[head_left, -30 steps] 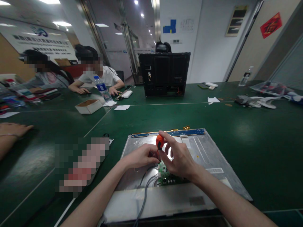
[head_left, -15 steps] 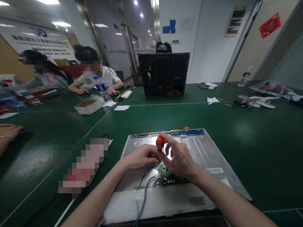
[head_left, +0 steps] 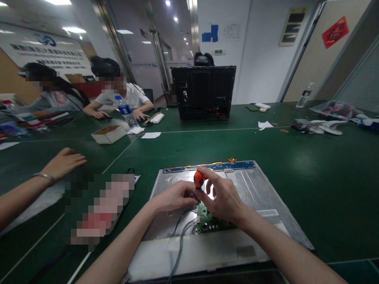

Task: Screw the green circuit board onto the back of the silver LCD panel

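Note:
A screwdriver (head_left: pixel 199 179) with a stubby orange and black handle stands upright over a green circuit board (head_left: pixel 207 221). My right hand (head_left: pixel 223 193) is closed around its handle, the index finger resting on top. Beside the lower part of the screwdriver, my left hand (head_left: pixel 177 196) is pinched shut; what its fingertips hold is hidden. The board lies on the metal back of a display panel (head_left: pixel 248 189), which has a blue circuit strip (head_left: pixel 210 167) along its far edge. Grey cables (head_left: pixel 181 248) run from the board towards me. The screwdriver's tip is out of sight.
A co-worker's hand (head_left: pixel 63 162) reaches over the table at the left, near a blurred-out flat item (head_left: pixel 103 209). Farther back are a white box (head_left: pixel 109 135), a water bottle (head_left: pixel 126 111), a black monitor casing (head_left: pixel 204 92) and white gloves (head_left: pixel 325 127). Two people sit at the far left.
The co-worker's hand on the left has moved inward across the table, with more of the arm showing. My hands and the screwdriver stay in place; the view has shifted slightly.

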A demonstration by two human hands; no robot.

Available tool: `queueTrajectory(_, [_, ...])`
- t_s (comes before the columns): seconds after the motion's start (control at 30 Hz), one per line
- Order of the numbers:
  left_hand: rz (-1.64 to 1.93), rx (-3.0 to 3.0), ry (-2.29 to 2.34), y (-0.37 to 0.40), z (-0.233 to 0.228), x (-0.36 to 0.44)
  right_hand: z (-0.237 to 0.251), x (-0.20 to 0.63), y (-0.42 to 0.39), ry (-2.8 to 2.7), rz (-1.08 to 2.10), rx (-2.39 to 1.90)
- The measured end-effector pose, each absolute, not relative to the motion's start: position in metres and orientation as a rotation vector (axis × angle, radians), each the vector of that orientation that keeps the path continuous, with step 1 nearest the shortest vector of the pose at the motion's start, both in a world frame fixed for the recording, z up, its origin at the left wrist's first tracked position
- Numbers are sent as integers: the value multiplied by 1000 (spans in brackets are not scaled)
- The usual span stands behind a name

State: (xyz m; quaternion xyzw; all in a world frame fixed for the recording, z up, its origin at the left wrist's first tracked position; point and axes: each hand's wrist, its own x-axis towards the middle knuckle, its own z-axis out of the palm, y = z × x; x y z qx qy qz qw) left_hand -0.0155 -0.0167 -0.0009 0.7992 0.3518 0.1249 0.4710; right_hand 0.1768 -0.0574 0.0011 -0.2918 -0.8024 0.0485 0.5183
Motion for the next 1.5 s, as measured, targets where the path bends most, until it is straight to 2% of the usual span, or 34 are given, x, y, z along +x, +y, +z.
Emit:
queueTrajectory(0.73, [332, 2014, 755, -15, 1, -14, 2, 178, -60, -1970, 185, -827])
queueTrajectory(1.5, [300, 1992, 834, -15, -2, -16, -4, 178, -57, -1977, 193, -827])
